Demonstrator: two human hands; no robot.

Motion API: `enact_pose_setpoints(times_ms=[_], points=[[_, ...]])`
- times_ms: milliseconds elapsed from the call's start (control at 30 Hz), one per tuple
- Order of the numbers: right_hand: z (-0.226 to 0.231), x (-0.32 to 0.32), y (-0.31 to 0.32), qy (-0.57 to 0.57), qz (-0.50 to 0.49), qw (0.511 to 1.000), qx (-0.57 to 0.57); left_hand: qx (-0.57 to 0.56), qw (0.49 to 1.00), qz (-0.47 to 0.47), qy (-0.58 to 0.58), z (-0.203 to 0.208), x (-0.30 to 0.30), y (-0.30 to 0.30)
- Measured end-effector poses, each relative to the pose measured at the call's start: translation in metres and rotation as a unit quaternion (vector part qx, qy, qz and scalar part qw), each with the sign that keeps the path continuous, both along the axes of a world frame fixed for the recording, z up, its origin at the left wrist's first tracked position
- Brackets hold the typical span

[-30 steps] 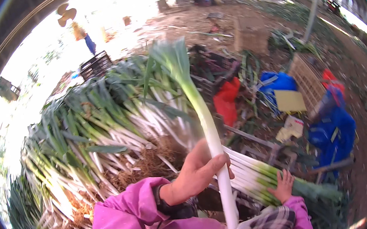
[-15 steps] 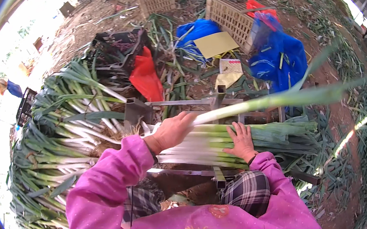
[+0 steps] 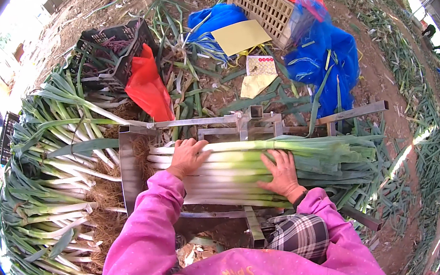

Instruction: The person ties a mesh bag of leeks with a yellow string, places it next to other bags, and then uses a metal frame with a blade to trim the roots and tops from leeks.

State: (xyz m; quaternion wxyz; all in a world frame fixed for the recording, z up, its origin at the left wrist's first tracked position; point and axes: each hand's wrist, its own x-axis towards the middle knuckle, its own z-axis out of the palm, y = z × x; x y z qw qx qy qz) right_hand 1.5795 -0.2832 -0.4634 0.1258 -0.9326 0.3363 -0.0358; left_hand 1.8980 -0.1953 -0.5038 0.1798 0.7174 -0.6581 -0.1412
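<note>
A thick bundle of leeks lies sideways in a metal frame, white root ends to the left and green leaves to the right. My left hand rests on the white shafts near the roots, its fingers over the far-side leek. On the pale green middle of the bundle lies my right hand, fingers spread and pressing from above. Both hands are open. The frame's upright metal plate stands at the left beside the root ends.
A large pile of leeks fills the left side. Beyond the frame are a black crate, a red bag, a tan crate, blue netting and a yellow sheet. Leaf scraps litter the ground at right.
The leek that my left hand held up above the bundle now lies on its far side. My left hand has moved left and loosened; my right hand stays on the bundle. The view has shifted.
</note>
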Motion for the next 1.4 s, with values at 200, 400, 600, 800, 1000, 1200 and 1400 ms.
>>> enact_pose_setpoints(times_ms=[200,400,600,800,1000,1200,1400], points=[[0.003,-0.006,-0.011,-0.153,-0.003,0.988,-0.011,-0.004,0.999,0.039,-0.035,-0.019,-0.01,0.008],[0.026,-0.019,-0.114,-0.175,-0.164,0.97,-0.043,-0.01,0.999,0.049,-0.02,-0.017,-0.011,0.01],[-0.014,-0.03,-0.181,0.378,-0.059,0.908,0.168,-0.031,0.999,0.042,-0.008,-0.02,-0.017,0.004],[0.045,-0.045,-0.156,0.287,-0.37,0.877,0.108,-0.023,0.998,0.049,-0.043,-0.019,-0.009,0.014],[0.05,-0.068,-0.148,0.285,-0.343,0.888,0.11,-0.052,0.997,0.053,-0.029,-0.022,-0.006,0.016],[0.011,-0.101,-0.187,0.241,-0.367,0.896,0.072,-0.018,0.997,0.064,-0.043,-0.023,-0.011,0.013],[0.002,-0.147,-0.128,-0.292,-0.392,0.852,-0.187,-0.016,0.996,0.083,-0.03,-0.017,-0.006,0.019]])
